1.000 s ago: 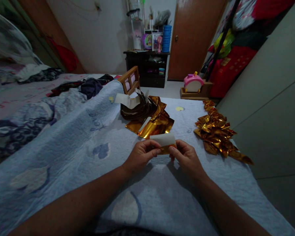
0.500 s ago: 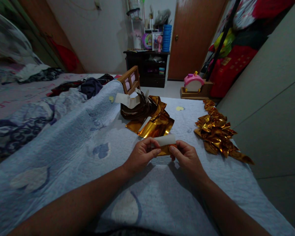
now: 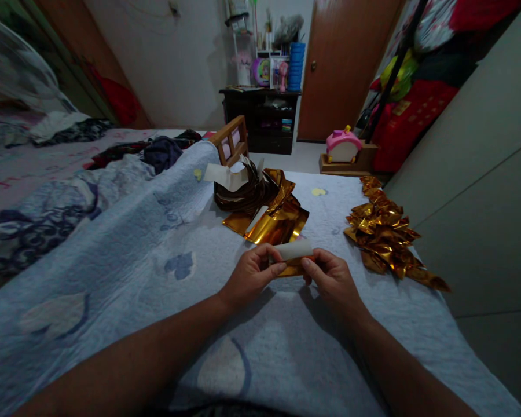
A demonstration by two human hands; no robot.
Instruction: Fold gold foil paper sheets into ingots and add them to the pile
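Note:
Between my two hands is a sheet of gold foil paper (image 3: 293, 270), its pale back curled over along the far side and a gold strip facing me. My left hand (image 3: 252, 271) pinches its left end between thumb and fingers. At the right end, my right hand (image 3: 332, 278) grips it the same way, thumb on top. Just beyond my hands lie loose gold foil sheets (image 3: 275, 223), beside a dark-edged stack of paper (image 3: 241, 194) with white sheets sticking up. Farther right is a heap of folded gold foil pieces (image 3: 384, 231).
A light blue quilt (image 3: 178, 324) with heart patterns covers the bed under my hands. A wooden rail (image 3: 230, 139) stands at its far edge. Past it are a pink toy (image 3: 344, 145) and a dark cabinet (image 3: 260, 121). A pale cupboard panel (image 3: 481, 191) borders the right side.
Both hands stay on the foil paper in nearly the same place. The pale curled part has tilted slightly, and the gold strip shows a sharper crease. The whole view has shifted a little.

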